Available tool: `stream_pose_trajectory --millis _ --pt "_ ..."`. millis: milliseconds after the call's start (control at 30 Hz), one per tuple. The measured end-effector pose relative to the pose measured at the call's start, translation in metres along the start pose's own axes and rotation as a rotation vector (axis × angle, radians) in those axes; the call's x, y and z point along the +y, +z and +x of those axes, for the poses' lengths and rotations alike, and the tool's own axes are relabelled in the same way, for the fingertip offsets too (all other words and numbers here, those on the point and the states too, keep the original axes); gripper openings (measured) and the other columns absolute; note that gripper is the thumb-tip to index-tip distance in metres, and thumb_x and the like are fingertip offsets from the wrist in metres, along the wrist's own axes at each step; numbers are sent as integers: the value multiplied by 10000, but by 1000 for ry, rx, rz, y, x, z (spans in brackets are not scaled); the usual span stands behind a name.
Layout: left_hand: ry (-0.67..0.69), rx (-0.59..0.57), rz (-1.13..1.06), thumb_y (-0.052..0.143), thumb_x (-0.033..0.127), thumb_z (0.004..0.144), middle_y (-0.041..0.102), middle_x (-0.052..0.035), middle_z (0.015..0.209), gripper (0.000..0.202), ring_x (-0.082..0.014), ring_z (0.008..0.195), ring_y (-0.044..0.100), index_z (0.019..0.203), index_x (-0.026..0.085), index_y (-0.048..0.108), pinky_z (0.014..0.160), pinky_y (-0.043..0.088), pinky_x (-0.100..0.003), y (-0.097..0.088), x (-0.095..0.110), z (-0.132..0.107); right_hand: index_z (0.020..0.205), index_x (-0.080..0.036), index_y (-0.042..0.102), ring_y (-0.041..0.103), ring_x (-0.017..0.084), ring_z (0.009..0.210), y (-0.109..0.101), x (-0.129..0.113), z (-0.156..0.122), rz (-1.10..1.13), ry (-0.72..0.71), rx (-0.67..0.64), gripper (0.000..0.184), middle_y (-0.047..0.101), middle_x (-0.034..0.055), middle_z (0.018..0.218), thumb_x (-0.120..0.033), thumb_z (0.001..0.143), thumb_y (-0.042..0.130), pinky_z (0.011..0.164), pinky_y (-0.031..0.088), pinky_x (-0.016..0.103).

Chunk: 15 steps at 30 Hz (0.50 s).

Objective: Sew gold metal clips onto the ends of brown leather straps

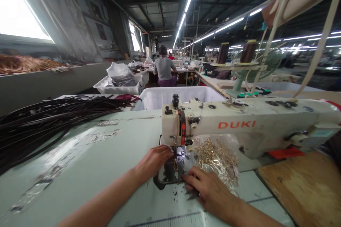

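Observation:
A white sewing machine (202, 122) marked DUKI stands in front of me, its needle area lit. My left hand (157, 158) reaches in from the left, fingers together at the presser foot; whatever they pinch is too small and dark to name. Just below those fingertips, a gold snap hook (175, 164) lies over the dark metal bed plate (170, 175). My right hand (205, 186) is closed, with curled fingers at the plate's right edge. Something dark shows under its fingers, but I cannot tell what. Beside it is a pile of gold snap hooks (213, 154) on clear plastic.
Dark straps (53, 120) are heaped at the table's left. Behind the machine stands a white bin (178, 95). A wooden board (306, 184) lies at right, below a red piece (286, 153). Thread cones (247, 51) and a fan (237, 87) stand behind; a person (164, 68) sits farther off.

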State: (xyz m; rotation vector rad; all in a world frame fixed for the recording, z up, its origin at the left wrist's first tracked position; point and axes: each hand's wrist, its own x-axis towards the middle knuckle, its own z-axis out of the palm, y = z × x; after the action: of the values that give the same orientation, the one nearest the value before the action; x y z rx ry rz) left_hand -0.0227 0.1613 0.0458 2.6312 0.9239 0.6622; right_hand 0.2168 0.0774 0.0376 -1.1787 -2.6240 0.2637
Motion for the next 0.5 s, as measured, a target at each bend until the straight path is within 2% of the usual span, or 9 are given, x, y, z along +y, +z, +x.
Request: stream_pose_trajectory --millis 67,200,367,500 --pt "-25 5 23 374 270 1003 657 -72 1015 293 -180 944 621 1039 166 646 870 502 -292 1 -3 0 1180 -235 539 602 222 890 1 0 -1 4 4 3 328 577 48 1034 -118 874 519 687 500 337" --pt "-51 -2 110 413 259 985 621 -94 1103 236 -212 1008 599 1103 154 589 915 487 -353 -4 -8 3 1188 -243 541 595 214 899 2 2 -2 26 10 21 381 575 42 1021 -87 841 534 719 493 326" --pt "138 -150 205 433 93 912 663 -79 1045 215 -222 1063 589 973 157 628 1010 421 -360 -17 -6 16 1184 -231 544 590 200 899 2 2 0 31 -2 34 417 570 37 1017 -51 809 535 742 482 304" --pt "169 -149 308 448 50 866 676 -111 997 213 -247 1009 618 888 143 638 976 443 -362 -19 1 22 1173 -216 551 601 210 890 -1 -3 2 -40 -26 50 316 581 47 1017 -113 877 517 706 485 307"
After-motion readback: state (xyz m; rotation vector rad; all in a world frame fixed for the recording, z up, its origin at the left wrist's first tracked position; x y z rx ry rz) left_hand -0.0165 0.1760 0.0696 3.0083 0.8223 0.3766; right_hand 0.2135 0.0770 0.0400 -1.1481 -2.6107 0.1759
